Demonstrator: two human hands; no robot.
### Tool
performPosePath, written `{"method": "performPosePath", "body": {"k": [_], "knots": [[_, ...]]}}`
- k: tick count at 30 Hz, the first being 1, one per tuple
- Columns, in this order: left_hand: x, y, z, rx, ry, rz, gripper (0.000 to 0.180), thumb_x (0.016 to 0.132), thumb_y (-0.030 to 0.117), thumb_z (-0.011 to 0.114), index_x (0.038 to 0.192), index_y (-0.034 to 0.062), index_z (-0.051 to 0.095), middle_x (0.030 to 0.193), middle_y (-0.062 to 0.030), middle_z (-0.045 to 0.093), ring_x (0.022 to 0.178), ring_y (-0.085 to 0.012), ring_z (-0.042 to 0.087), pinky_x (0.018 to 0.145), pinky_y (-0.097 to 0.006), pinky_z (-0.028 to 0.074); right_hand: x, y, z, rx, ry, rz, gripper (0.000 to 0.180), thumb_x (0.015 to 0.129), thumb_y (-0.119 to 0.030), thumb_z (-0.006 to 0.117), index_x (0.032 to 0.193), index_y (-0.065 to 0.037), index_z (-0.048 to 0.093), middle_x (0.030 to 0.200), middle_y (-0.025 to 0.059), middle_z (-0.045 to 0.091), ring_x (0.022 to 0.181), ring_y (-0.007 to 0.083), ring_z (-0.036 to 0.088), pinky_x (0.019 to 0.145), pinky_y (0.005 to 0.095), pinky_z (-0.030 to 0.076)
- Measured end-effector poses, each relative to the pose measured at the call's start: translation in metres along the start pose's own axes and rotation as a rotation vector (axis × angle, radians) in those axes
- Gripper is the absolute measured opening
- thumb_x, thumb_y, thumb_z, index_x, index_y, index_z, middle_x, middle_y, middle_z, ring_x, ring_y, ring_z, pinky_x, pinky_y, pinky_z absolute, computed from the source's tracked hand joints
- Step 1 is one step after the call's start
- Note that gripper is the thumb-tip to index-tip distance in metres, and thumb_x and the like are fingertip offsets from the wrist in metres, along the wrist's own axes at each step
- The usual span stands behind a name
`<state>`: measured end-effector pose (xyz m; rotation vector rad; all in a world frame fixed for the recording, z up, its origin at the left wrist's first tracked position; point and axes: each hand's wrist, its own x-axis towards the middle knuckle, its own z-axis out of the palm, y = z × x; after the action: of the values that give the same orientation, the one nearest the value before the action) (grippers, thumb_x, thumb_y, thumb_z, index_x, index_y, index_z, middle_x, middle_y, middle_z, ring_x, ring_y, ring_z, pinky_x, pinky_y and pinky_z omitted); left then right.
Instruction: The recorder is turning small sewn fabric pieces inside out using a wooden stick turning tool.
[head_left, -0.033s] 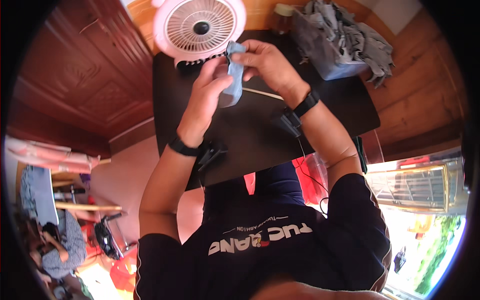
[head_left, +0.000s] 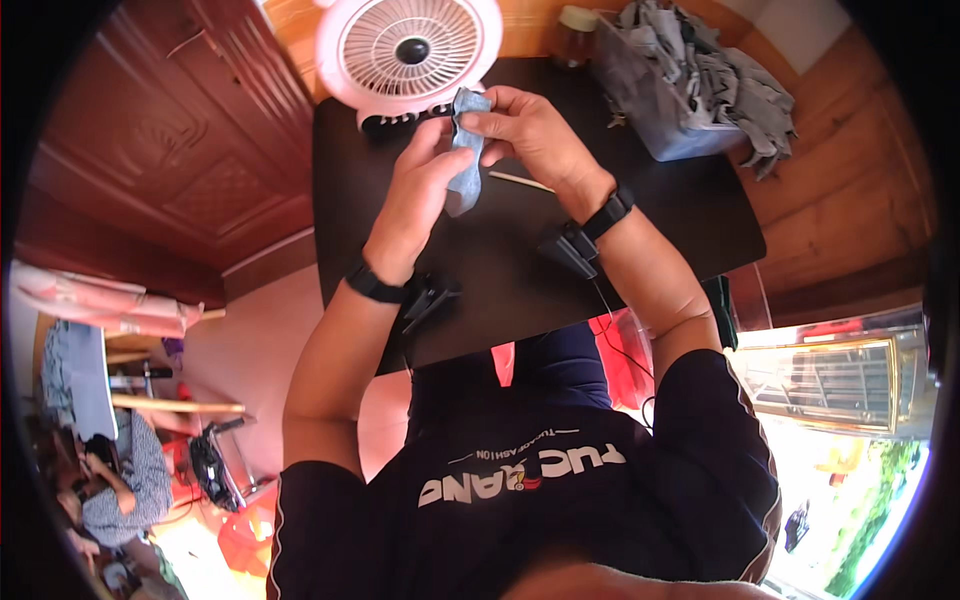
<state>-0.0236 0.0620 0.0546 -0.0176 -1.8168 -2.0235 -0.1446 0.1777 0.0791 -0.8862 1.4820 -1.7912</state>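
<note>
Between my two hands, above the dark table [head_left: 500, 270], hangs a narrow light-blue piece of fabric [head_left: 464, 185]. My left hand [head_left: 420, 180] pinches its middle from the left, thumb lying across it. Higher up, my right hand [head_left: 525, 130] grips the upper end between thumb and fingers. The lower end dangles free below my left thumb. A pale thin stick [head_left: 520, 181] lies on the table by my right wrist. Both wrists wear black straps, each with a small black device on the inner side.
A pink fan [head_left: 413, 50] stands at the table's far edge, just beyond my hands. At far right a clear plastic bin [head_left: 685, 143] overflows with grey fabric pieces [head_left: 740, 95], beside a lidded jar [head_left: 574, 40]. Another person [head_left: 135, 480] sits at lower left.
The whole view has shifted slightly. The fabric's lower part looks narrower, as if turned a little. Both hands keep their hold on it.
</note>
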Motion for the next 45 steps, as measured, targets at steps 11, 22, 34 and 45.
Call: {"method": "performPosePath", "body": {"k": [11,22,34,45], "knots": [[-0.007,-0.046,-0.032,-0.138,0.131,-0.231,0.007,0.084,0.009,0.058,0.081,0.0034,0.060,0.073,0.0051,0.052,0.069,-0.0038,0.044,0.064,-0.020,0.033,0.004,0.050,-0.006,0.120,0.030,-0.026,0.019,0.083,-0.020,0.069,0.093,-0.005,0.062,0.083,0.0002,0.063,0.072,0.0076,0.056,0.060,0.0211,0.046],[-0.009,-0.035,-0.027,-0.178,0.113,-0.287,0.014,0.084,0.015,0.056,0.090,0.0040,0.061,0.078,0.0020,0.059,0.065,-0.0059,0.051,0.060,-0.022,0.039,0.005,0.062,-0.010,0.018,-0.047,0.001,0.013,0.086,-0.014,0.062,0.096,-0.005,0.064,0.087,-0.0005,0.064,0.075,0.0073,0.057,0.064,0.0225,0.047],[-0.009,-0.043,-0.027,-0.005,0.290,-0.308,0.012,0.082,0.012,0.054,0.084,0.0038,0.062,0.070,-0.0022,0.059,0.051,-0.0086,0.050,0.043,-0.019,0.036,-0.002,0.065,0.007,-0.460,0.415,-0.324,0.023,0.079,-0.017,0.071,0.093,-0.002,0.061,0.075,0.0033,0.063,0.068,0.0091,0.059,0.064,0.0251,0.050],[-0.014,-0.042,-0.016,0.146,0.089,-0.213,0.042,0.078,0.001,0.044,0.118,-0.0096,0.053,0.090,-0.0092,0.060,0.075,-0.0155,0.060,0.068,-0.028,0.052,-0.005,0.073,0.012,-0.596,0.148,-0.178,0.021,0.082,-0.015,0.069,0.091,0.002,0.060,0.079,0.0040,0.063,0.069,0.0072,0.059,0.062,0.0212,0.048]]}}
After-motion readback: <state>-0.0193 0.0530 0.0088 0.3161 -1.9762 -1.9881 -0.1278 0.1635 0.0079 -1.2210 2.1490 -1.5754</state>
